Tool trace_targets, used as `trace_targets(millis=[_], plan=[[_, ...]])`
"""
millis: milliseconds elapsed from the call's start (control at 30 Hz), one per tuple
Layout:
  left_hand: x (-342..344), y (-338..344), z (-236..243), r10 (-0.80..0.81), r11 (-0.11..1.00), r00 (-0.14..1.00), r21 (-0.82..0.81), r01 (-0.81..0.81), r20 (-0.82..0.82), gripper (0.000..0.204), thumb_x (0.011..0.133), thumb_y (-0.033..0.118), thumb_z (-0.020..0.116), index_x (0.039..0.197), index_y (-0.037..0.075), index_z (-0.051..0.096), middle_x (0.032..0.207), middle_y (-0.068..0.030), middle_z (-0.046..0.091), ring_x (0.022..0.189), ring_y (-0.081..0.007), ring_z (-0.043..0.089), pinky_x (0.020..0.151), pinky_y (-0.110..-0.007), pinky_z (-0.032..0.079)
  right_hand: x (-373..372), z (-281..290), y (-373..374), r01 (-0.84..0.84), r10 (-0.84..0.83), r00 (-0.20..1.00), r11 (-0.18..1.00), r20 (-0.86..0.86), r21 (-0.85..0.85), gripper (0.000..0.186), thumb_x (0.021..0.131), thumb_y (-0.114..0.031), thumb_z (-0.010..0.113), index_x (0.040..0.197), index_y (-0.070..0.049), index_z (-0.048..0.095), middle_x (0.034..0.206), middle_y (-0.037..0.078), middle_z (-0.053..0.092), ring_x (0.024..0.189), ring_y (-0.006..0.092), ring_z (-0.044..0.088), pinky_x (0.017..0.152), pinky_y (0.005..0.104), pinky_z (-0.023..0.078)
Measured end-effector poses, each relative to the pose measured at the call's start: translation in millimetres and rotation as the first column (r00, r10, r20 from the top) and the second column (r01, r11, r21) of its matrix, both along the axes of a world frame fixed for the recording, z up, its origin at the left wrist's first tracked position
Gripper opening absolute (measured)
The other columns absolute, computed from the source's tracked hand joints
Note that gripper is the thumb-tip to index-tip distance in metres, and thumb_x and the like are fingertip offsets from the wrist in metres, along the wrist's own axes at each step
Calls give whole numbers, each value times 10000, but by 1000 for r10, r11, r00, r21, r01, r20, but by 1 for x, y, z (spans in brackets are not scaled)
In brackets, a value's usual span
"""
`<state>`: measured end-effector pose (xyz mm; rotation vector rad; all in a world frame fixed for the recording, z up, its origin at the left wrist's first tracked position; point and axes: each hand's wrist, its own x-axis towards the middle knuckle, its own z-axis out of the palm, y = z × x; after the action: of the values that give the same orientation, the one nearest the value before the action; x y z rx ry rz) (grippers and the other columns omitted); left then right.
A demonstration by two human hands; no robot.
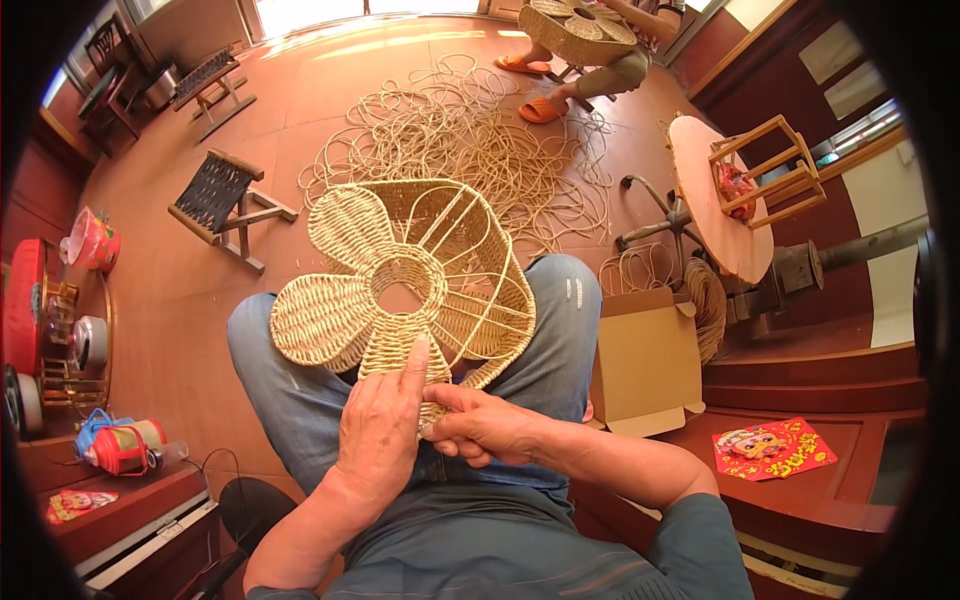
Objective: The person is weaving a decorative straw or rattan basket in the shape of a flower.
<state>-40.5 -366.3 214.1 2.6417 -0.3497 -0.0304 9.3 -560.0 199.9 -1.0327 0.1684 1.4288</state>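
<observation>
A flower-shaped basket of woven straw-coloured cord rests on my lap. Its round centre ring is open, and several petals are filled with weave. On the right side, bare frame bars and loose cord loops span the gap, showing the woven side wall behind. My left hand grips the nearest petal, one digit stretched along its top and the other fingers mostly hidden. Close beside it, my right hand pinches at the petal's near edge. What lies between those fingertips is too small to make out.
A big tangle of loose cord covers the floor ahead. Beyond it sits another person with a similar woven piece. A folding stool stands to the left, a cardboard box and coiled cord to the right.
</observation>
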Motion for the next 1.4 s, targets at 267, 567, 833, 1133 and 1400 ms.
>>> trace_targets(millis=[267, 567, 833, 1133, 1400], plan=[[-4, -3, -10, 50, 995, 998, -87, -53, -39, 844, 891, -45, 655, 1679, -3, 355, 1058, -206, 646, 958, -384, 679, 840, -494, 558, -5, -1, 2, 10, -7, 995, 999, 104, -37, 648, 1034, -153, 637, 1624, -36, 395, 753, 11, 623, 522, 72, 491, 452, 260, 393], [-17, 2, -8, 323, 690, 875, -543, -479, -361, 352, 998, 3, 665, 1343, 53, 615, 991, -110, 699, 771, -196, 606, 683, -348, 498, -33, 3, -2, 88, 147, 701, 953, 698, -290, 563, 1062, -142, 711, 1562, -1, 494, 704, 32, 670, 660, 90, 628, 622, 307, 516], [-14, 3, -9, 201, 841, 971, -485, -239, -129, 466, 990, -37, 685, 1437, 62, 601, 1054, -46, 682, 637, -62, 545, 609, -266, 474, -32, 9, 0, 109, 159, 656, 948, 738, -300, 512, 1033, -70, 701, 1505, 7, 521, 709, 93, 664, 626, 187, 667, 630, 350, 536], [-13, 56, -6, -204, -43, 724, -733, -679, -659, 321, 1068, 86, 669, 1369, 53, 562, 1037, 36, 593, 659, 5, 447, 551, -169, 360, -28, -1, 21, 264, 178, -85, 953, 980, -150, 368, 909, -30, 770, 1273, -66, 731, 959, 110, 652, 848, 297, 689, 741, 422, 568], [15, 103, -12, 50, -15, 800, -802, -598, -598, 238, 1060, 70, 706, 1285, 57, 629, 1021, -31, 664, 751, -54, 598, 622, -203, 505, -28, -5, 39, 209, 253, -274, 957, 928, -199, 382, 922, -160, 808, 1281, -62, 724, 1040, 67, 631, 905, 252, 666, 786, 370, 552]])
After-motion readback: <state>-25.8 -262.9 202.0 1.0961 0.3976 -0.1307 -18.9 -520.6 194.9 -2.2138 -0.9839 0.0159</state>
